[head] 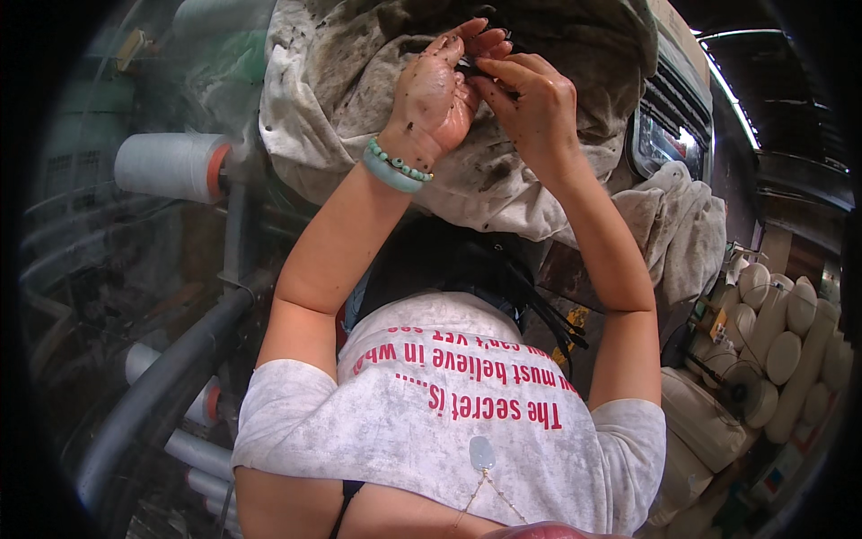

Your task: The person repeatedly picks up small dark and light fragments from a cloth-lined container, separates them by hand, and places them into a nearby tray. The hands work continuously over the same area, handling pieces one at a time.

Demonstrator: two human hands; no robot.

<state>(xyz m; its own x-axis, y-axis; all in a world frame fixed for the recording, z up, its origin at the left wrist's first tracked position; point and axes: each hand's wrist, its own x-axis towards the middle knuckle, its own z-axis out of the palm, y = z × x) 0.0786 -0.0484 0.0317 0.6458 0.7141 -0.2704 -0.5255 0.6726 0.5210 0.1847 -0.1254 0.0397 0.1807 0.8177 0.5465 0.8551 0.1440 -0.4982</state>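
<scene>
My left hand (434, 94) is raised with its palm turned up, wet and dotted with dark specks; a beaded bracelet and a pale green bangle (390, 176) circle the wrist. From the right, my right hand (535, 101) meets it, thumb and forefinger pinched together against the left fingers. Something small and dark shows between the two hands, too hidden to identify. Beneath them spreads a crumpled off-white cloth (323, 128), stained dark and strewn with dark bits, its hollow darkest beyond the hands.
Left stands a metal frame with a grey tube (168, 377) and a white yarn cone (168, 165). A second cloth (673, 229) hangs at right by a dark-framed machine window (650, 135). Several pale rolls (784, 357) are stacked farther right. Black straps (539, 296) hang near my waist.
</scene>
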